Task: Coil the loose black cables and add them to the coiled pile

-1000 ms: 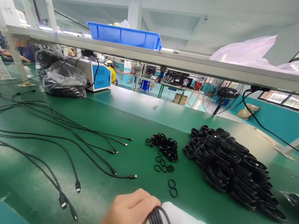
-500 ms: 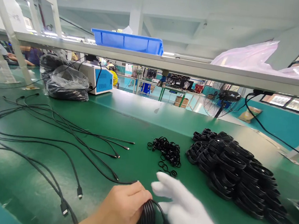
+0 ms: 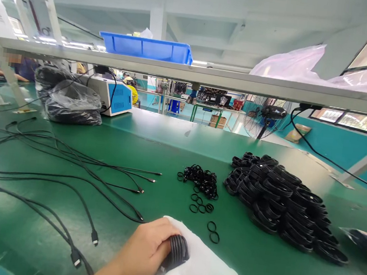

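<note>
- Since half a second ago: the gloved right hand (image 3: 200, 271), then splayed open above the belt, has closed back over the coiled cable (image 3: 178, 249); the coil has risen slightly toward frame centre-bottom.
- Fingers, right: white-gloved, curled around the lower and right side of the coil, holding it.
- Fingers, left: bare left hand (image 3: 144, 253) wrapped over the coil's left side, thumb and fingertips pressed to the loops; both hands grip the same bundle, touching each other.
- Item held: black cable wound in several parallel loops, lower centre of frame, raised just above the green table (image 3: 255, 262).
- Handling, judged: light, pliant, springy; loops likely to fan apart if released. Smooth jacket may slide in a glove. Best taken across the whole bundle, all strands pinched together, not by one loop.
- Near, just beyond the hands: loose black rings (image 3: 201, 185), a heap plus strays.
- Right of centre: pile of finished coils (image 3: 282, 203).
- Left half: uncoiled cables (image 3: 65, 172) spread flat, plugs toward the centre.
- Upper left: bagged stock (image 3: 72, 106); blue-fronted machine (image 3: 113, 95).
- Top: blue bin (image 3: 146, 47) on the shelf.
</note>
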Motion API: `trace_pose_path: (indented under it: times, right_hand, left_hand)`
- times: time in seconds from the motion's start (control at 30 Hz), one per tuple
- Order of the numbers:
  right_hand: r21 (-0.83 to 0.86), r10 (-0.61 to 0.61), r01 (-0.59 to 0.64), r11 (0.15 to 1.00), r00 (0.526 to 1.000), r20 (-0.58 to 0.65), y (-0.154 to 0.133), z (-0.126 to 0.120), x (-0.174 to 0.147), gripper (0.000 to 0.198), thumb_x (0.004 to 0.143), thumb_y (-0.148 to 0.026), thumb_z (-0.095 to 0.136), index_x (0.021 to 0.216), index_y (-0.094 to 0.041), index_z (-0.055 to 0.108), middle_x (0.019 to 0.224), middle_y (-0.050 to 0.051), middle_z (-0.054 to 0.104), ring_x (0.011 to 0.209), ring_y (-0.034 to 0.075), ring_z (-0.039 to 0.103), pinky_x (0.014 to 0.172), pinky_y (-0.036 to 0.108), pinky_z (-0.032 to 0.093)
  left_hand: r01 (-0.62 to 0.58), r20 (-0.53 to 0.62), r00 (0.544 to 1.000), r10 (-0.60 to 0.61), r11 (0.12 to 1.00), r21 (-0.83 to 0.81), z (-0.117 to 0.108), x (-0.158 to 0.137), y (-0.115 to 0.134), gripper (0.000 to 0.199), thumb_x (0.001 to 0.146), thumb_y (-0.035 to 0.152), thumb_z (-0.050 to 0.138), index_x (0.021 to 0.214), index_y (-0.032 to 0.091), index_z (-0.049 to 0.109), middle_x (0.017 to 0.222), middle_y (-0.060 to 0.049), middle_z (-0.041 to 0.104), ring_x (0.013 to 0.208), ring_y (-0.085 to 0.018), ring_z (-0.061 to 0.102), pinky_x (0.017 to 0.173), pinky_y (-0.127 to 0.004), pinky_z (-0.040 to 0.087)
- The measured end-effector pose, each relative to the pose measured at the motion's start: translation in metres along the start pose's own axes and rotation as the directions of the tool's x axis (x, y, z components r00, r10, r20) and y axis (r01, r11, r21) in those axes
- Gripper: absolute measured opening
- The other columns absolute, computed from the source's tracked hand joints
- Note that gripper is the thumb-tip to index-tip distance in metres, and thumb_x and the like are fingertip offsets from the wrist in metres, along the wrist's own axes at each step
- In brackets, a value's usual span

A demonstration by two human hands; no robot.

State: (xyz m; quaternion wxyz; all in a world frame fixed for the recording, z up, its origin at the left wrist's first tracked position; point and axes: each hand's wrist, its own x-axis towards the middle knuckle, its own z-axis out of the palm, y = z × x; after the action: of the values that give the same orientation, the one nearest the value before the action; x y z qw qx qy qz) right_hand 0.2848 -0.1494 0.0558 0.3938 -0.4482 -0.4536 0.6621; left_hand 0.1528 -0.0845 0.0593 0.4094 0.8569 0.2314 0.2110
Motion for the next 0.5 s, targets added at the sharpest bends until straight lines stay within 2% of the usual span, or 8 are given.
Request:
trace_pose_path:
  times: [0.07, 0.17, 0.27, 0.37, 0.5]
  right_hand:
    - [0.066, 0.030, -0.028, 0.997, 0.999, -0.025, -0.004, -0.001, 0.002, 0.049, 0.045, -0.010, 0.076, 0.088, -0.016, 0.054, 0.069, -0.002, 0.061, 0.065, 0.014, 0.059, 0.056, 0.023, 0.046]
    - [0.167, 0.087, -0.086, 0.982, 0.996, -0.002, -0.003, -0.003, 0.002, 0.040, 0.053, -0.015, 0.072, 0.090, -0.014, 0.057, 0.065, 0.000, 0.062, 0.061, 0.015, 0.062, 0.058, 0.028, 0.050]
    - [0.250, 0.083, -0.084, 0.965, 0.996, 0.011, 0.006, -0.006, 0.003, 0.038, 0.056, -0.020, 0.072, 0.091, -0.012, 0.060, 0.073, 0.005, 0.064, 0.066, 0.018, 0.064, 0.060, 0.032, 0.052]
    - [0.237, 0.094, -0.089, 0.967, 0.996, -0.009, 0.016, -0.009, 0.005, 0.037, 0.057, -0.025, 0.073, 0.089, -0.009, 0.063, 0.074, 0.009, 0.065, 0.067, 0.020, 0.065, 0.062, 0.033, 0.053]
    - [0.273, 0.083, -0.071, 0.959, 0.996, -0.033, 0.024, -0.009, 0.007, 0.038, 0.056, -0.029, 0.075, 0.084, -0.006, 0.063, 0.071, 0.010, 0.064, 0.069, 0.022, 0.066, 0.061, 0.032, 0.053]
  left_hand:
    - [0.034, -0.012, 0.999, -0.034, 0.999, 0.025, 0.001, 0.000, 0.001, 0.033, 0.079, 0.004, 0.037, 0.085, 0.020, 0.065, 0.081, 0.000, 0.059, 0.074, -0.013, 0.056, 0.069, -0.022, 0.042]
    - [0.147, -0.011, 0.989, -0.147, 0.989, -0.013, 0.000, 0.000, 0.002, 0.025, 0.081, 0.011, 0.041, 0.087, 0.020, 0.063, 0.080, 0.000, 0.059, 0.074, -0.014, 0.056, 0.068, -0.023, 0.042]
    - [0.270, 0.010, 0.963, -0.270, 0.958, -0.101, -0.002, 0.000, 0.000, 0.019, 0.079, 0.016, 0.046, 0.092, 0.021, 0.060, 0.072, 0.002, 0.061, 0.068, -0.014, 0.055, 0.063, -0.023, 0.041]
    - [0.315, 0.013, 0.948, -0.318, 0.935, -0.164, -0.002, 0.002, -0.003, 0.018, 0.077, 0.018, 0.049, 0.092, 0.020, 0.059, 0.069, 0.002, 0.060, 0.064, -0.014, 0.054, 0.058, -0.023, 0.040]
    - [0.400, 0.061, 0.913, -0.403, 0.862, -0.312, 0.003, 0.005, -0.006, 0.015, 0.071, 0.019, 0.053, 0.086, 0.018, 0.053, 0.062, 0.006, 0.052, 0.052, -0.011, 0.050, 0.049, -0.021, 0.038]
